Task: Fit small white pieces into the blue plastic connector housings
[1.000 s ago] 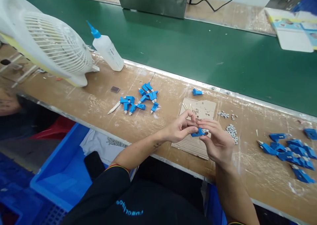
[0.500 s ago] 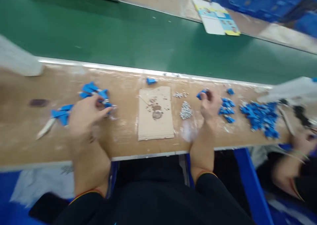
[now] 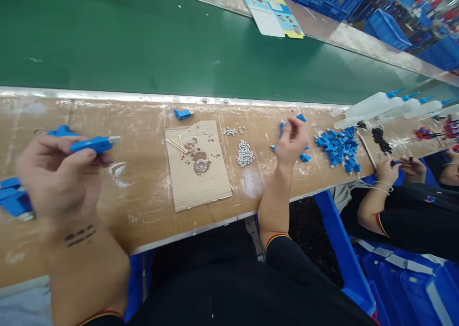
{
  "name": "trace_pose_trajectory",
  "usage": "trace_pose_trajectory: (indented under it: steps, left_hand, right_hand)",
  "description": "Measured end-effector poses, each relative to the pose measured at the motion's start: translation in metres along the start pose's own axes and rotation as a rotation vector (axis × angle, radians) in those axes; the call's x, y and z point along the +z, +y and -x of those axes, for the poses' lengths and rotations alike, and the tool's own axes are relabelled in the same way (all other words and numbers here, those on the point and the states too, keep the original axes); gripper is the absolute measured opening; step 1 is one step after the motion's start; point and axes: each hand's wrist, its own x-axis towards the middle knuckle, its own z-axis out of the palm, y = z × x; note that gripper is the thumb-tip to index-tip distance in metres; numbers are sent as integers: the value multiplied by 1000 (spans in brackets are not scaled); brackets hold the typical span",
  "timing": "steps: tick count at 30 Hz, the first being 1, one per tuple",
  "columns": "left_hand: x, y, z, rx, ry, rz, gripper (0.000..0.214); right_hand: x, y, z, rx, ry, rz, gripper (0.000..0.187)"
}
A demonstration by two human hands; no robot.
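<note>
Wooden bench (image 3: pixel 143 120) runs before you. Your left hand (image 3: pixel 59 173), at 9 o'clock, pinches a blue connector (image 3: pixel 93 144); your right hand (image 3: pixel 292 142), at 3 o'clock, closes on a blue piece (image 3: pixel 281 126). Only a few blue parts (image 3: pixel 12 197) lie by the left hand, while the blue heap (image 3: pixel 339 146) beyond the right looks large, so most seems left

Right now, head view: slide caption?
Left hand holds a blue connector above the bench; right hand among scattered blue parts.
</note>
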Motion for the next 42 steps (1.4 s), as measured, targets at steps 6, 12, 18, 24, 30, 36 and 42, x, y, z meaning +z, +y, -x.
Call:
trace_pose_trajectory:
  steps: [6,12,18,24,30,36,42]
  left_hand:
    - [30,2,-7,-276,164,426,49]
    - [40,11,3,-432,201,541,44]
    - [50,26,6,-644,268,566,16]
    - [60,31,12,-685,188,576,39]
    - [63,32,17,-643,101,582,48]
    - [59,9,22,-452,13,536,7]
    - [61,3,31,-365,-183,405,35]
  right_hand:
    - [28,0,10,-141,-351,-31,36]
    - [64,14,11,-143,-539,99,39]
    - [82,17,9,-78,-699,285,25]
    - [66,21,3,-42,-685,229,28]
    - [53,28,1,-6,-729,286,23]
    - [51,24,1,-34,-710,267,21]
    - [54,22,4,-46,-654,204,18]
